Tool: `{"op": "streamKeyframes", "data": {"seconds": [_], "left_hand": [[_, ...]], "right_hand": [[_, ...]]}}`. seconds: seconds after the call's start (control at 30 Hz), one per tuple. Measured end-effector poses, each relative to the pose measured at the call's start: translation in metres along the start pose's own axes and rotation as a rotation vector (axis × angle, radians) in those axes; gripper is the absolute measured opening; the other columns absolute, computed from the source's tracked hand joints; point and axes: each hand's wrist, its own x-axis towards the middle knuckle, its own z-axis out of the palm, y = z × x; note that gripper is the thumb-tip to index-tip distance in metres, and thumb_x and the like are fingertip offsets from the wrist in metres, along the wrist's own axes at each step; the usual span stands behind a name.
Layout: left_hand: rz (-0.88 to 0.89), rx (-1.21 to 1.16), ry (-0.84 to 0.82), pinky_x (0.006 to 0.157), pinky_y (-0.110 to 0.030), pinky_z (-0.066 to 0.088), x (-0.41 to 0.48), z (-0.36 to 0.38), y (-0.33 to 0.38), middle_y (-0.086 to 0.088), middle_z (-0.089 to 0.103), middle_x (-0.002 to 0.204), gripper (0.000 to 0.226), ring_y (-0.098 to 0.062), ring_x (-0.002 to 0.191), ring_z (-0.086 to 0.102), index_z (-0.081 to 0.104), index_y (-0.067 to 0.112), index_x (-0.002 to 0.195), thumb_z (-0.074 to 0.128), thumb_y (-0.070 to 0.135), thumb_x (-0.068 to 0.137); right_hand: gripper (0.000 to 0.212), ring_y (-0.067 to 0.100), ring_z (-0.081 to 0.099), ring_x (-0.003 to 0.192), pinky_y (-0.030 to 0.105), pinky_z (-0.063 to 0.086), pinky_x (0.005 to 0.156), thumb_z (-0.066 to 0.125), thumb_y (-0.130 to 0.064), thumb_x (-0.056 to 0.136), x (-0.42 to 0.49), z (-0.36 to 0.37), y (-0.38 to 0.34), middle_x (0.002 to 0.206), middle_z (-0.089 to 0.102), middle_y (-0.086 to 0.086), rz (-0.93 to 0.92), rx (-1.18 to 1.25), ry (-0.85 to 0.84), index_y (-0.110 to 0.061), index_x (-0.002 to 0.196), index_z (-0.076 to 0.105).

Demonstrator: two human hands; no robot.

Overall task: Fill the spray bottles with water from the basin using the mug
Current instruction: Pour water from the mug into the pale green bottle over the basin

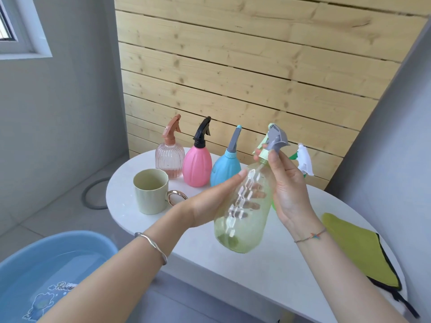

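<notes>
Bottle (242, 220), clear green, tilted above the table (268, 264): our left hand (210, 206) wraps its body, our right hand (289, 190) pinches the cap (275, 138), possibly loose. Twisting against a slack left grip could drop it.

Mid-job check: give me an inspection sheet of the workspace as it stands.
Surface: white table, carrying the mug, bottles and cloth.
Job's things: mug upright; basin, lower left, holds water; ribbed bottle, pink bottle and blue bottle stand in a row, sprayers on; clear bottle is lifted and tilted; fifth bottle is mostly hidden.
Clutter: green cloth at the table's right.
Grippers: left hand grips the clear bottle's body; right hand pinches its collar.
Cables: grey loop on the floor, hose or cable unclear.
Surroundings: plank wall, window.
</notes>
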Motion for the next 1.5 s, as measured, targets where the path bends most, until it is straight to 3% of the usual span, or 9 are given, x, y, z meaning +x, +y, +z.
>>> {"op": "streamKeyframes", "data": {"seconds": [0.2, 0.43, 0.63, 0.73, 0.83, 0.97, 1.07, 1.2, 1.5], "left_hand": [[0.236, 0.137, 0.370, 0.089, -0.026, 0.049, 0.003, 0.014, -0.005, -0.002, 0.062, 0.121, 0.070, -0.009, 0.101, 0.064, 0.056, 0.026, 0.113, 0.062, 0.076, 0.064], [0.250, 0.146, 0.248, 0.091, -0.018, 0.044, -0.005, 0.014, -0.003, 0.016, 0.063, 0.116, 0.046, -0.001, 0.110, 0.058, 0.057, 0.030, 0.120, 0.048, 0.064, 0.089], [0.196, -0.003, 0.113, 0.095, -0.022, 0.051, -0.011, 0.013, 0.001, 0.020, 0.070, 0.110, 0.038, -0.002, 0.106, 0.065, 0.054, 0.031, 0.124, 0.046, 0.054, 0.095], [0.141, 0.080, 0.073, 0.104, -0.033, 0.045, -0.013, 0.010, -0.001, 0.015, 0.061, 0.128, 0.055, -0.006, 0.120, 0.056, 0.052, 0.037, 0.130, 0.042, 0.068, 0.086], [0.254, 0.146, 0.285, 0.087, -0.021, 0.047, -0.008, 0.018, -0.004, 0.015, 0.063, 0.110, 0.055, 0.002, 0.097, 0.061, 0.056, 0.034, 0.117, 0.059, 0.069, 0.074], [0.215, 0.037, 0.201, 0.085, -0.025, 0.050, -0.009, 0.014, -0.004, -0.001, 0.069, 0.108, 0.048, -0.007, 0.094, 0.067, 0.057, 0.017, 0.117, 0.059, 0.056, 0.089], [0.100, -0.035, 0.068, 0.074, -0.011, 0.051, -0.013, 0.009, -0.003, 0.020, 0.065, 0.103, 0.026, 0.008, 0.087, 0.065, 0.057, 0.038, 0.108, 0.040, 0.055, 0.098], [0.179, 0.173, 0.202, 0.078, -0.017, 0.050, -0.010, 0.022, -0.007, 0.005, 0.063, 0.109, 0.057, -0.015, 0.088, 0.066, 0.056, 0.028, 0.114, 0.057, 0.073, 0.078], [-0.030, 0.364, 0.086, 0.080, -0.020, 0.048, -0.019, -0.002, -0.024, 0.010, 0.071, 0.104, 0.064, -0.005, 0.085, 0.061, 0.056, 0.020, 0.122, 0.055, 0.064, 0.075]], "right_hand": [[0.038, 0.011, 0.063, 0.085, 0.033, 0.053, 0.082, 0.064, -0.038, 0.075, -0.003, 0.013, 0.003, 0.095, 0.072, -0.005, -0.015, 0.045, 0.066, -0.013, 0.103, 0.067], [0.038, 0.017, 0.063, 0.097, 0.035, 0.051, 0.090, 0.062, -0.037, 0.080, -0.006, 0.017, 0.001, 0.108, 0.072, -0.002, -0.076, -0.053, 0.062, -0.014, 0.109, 0.068], [0.042, 0.018, 0.064, 0.074, 0.027, 0.051, 0.055, 0.060, -0.046, 0.077, -0.002, 0.016, -0.007, 0.092, 0.071, -0.004, 0.065, -0.042, -0.063, -0.018, 0.108, 0.068], [0.045, 0.013, 0.064, 0.080, 0.037, 0.054, 0.073, 0.061, -0.043, 0.076, -0.002, 0.014, -0.003, 0.096, 0.072, -0.006, 0.058, -0.026, -0.030, -0.016, 0.111, 0.067], [0.038, 0.016, 0.061, 0.091, 0.039, 0.050, 0.088, 0.063, -0.036, 0.079, -0.004, 0.020, 0.000, 0.103, 0.072, -0.006, 0.014, 0.037, 0.064, -0.013, 0.109, 0.066], [0.029, 0.009, 0.066, 0.079, 0.031, 0.055, 0.069, 0.059, -0.037, 0.081, -0.002, 0.018, -0.003, 0.104, 0.071, -0.004, 0.060, 0.054, -0.015, -0.017, 0.101, 0.068], [0.029, 0.008, 0.066, 0.077, 0.028, 0.053, 0.060, 0.056, -0.038, 0.083, -0.001, 0.014, -0.005, 0.107, 0.069, 0.000, 0.086, 0.084, -0.061, -0.016, 0.099, 0.066], [0.023, 0.009, 0.064, 0.077, 0.029, 0.054, 0.064, 0.057, -0.035, 0.085, -0.004, 0.017, 0.001, 0.101, 0.069, 0.000, 0.038, 0.059, 0.010, -0.016, 0.094, 0.067], [0.018, 0.001, 0.063, 0.084, 0.018, 0.043, 0.081, 0.045, -0.034, 0.097, 0.045, -0.002, -0.060, 0.098, 0.069, -0.010, -0.055, 0.239, 0.068, -0.024, 0.102, 0.059]]}}
